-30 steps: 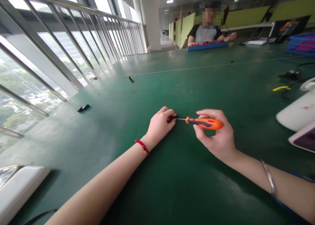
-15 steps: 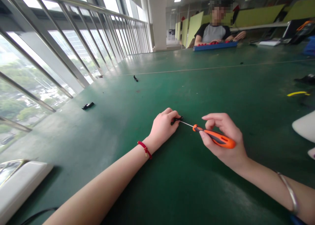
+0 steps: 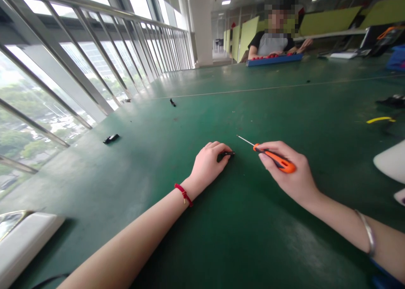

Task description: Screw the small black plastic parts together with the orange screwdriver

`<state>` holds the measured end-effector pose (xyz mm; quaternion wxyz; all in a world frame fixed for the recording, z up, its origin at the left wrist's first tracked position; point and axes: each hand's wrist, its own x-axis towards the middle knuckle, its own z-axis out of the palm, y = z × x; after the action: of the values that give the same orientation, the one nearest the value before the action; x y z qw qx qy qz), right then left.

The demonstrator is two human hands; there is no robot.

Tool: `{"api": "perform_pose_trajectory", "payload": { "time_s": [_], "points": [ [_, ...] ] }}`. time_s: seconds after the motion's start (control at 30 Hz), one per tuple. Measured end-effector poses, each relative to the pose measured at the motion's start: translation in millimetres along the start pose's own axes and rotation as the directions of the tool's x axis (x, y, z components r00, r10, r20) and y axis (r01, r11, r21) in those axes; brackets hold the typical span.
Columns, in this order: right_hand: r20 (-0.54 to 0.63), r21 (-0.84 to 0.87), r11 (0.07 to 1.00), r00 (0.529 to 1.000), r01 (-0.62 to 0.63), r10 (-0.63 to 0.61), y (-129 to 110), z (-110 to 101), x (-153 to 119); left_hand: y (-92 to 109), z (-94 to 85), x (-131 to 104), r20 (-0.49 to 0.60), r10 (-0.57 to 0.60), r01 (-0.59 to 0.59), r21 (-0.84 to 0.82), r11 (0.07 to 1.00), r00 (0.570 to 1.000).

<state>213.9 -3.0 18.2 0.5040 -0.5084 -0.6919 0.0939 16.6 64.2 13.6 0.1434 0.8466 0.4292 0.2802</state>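
My left hand (image 3: 211, 161) rests on the green table (image 3: 190, 234), its fingers closed on a small black part (image 3: 228, 153). Most of that part is hidden by the fingers, so its kind does not show. To the right, my right hand (image 3: 291, 171) grips an orange and black screwdriver (image 3: 278, 160) by the handle. The screwdriver's thin metal shaft (image 3: 245, 140) points left and away from me. Its tip is apart from the black part, a little beyond it.
Small black pieces (image 3: 111, 139) (image 3: 172, 102) lie on the left side. A white box-shaped object (image 3: 34, 242) stands at the near left. At right are a yellow strip (image 3: 379, 120) and a white rounded object (image 3: 392, 162). Across the table sits a person (image 3: 274, 44) behind a blue tray (image 3: 274, 60).
The screwdriver's tip has come away from the black part, upward and slightly right. My right hand's fingers have closed more around the handle. My left hand stays nearly in place.
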Motion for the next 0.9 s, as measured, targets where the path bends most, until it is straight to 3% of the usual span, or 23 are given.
{"api": "perform_pose_trajectory", "payload": {
  "time_s": [0.13, 0.33, 0.6, 0.9],
  "points": [
    [0.133, -0.066, 0.997, 0.990, -0.048, 0.057, 7.8, 6.9, 1.8, -2.5, 0.5, -0.4, 0.009, -0.008, 0.009, -0.029, 1.000, 1.000],
    [0.286, -0.192, 0.981, 0.957, 0.011, 0.046, 12.1, 9.1, -0.8, -3.1, 0.8, 0.1, -0.010, -0.037, 0.036, -0.088, 0.996, 0.999],
    [0.332, -0.262, 0.959, 0.943, 0.106, -0.014, 12.1, 10.1, -0.9, -2.3, -0.9, 2.0, -0.004, -0.057, 0.056, -0.123, 0.991, 0.998],
    [0.363, -0.276, 0.950, 0.931, 0.144, -0.036, 14.3, 10.7, -0.8, -0.5, -0.1, -1.0, -0.018, -0.015, 0.014, -0.044, 0.999, 1.000]
  ]
}}
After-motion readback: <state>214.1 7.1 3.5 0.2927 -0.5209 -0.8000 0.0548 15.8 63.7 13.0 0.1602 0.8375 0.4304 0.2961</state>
